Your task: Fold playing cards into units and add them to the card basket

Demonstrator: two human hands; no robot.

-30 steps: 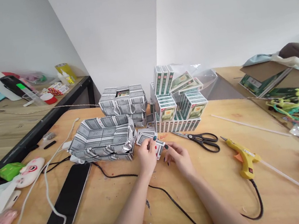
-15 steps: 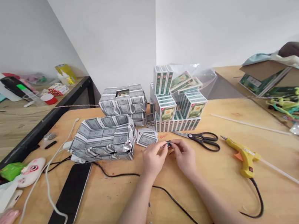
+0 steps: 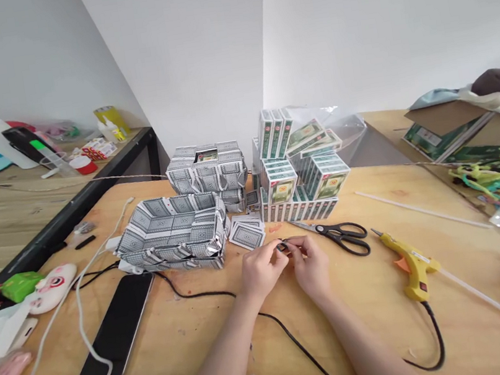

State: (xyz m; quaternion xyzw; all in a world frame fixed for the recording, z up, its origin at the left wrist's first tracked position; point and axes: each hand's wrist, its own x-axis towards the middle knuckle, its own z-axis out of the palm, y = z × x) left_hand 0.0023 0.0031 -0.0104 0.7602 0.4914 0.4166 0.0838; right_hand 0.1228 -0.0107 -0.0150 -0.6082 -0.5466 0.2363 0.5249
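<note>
Near the middle of the wooden table, my left hand (image 3: 262,268) and my right hand (image 3: 311,266) meet fingertip to fingertip. Both pinch one small dark object (image 3: 282,246), mostly covered by the fingers and too small to name. Just beyond them lies a loose pile of patterned cards (image 3: 246,233). An open box made of folded cards (image 3: 169,231) stands to the left, with a second card structure (image 3: 206,169) behind it. Black-handled scissors (image 3: 344,236) lie right of my right hand, and farther right is a yellow glue gun (image 3: 412,266).
Stacked green-and-white card packs (image 3: 295,174) stand behind my hands. A black phone (image 3: 118,329) and a white cable (image 3: 82,319) lie at the left. The black cord (image 3: 295,337) runs under my forearms. Pipe cleaners (image 3: 487,174) and a cardboard box (image 3: 465,117) are at the right.
My fingertips have shifted slightly and more of the small dark object shows between them. The view has moved a little; the other things lie as before.
</note>
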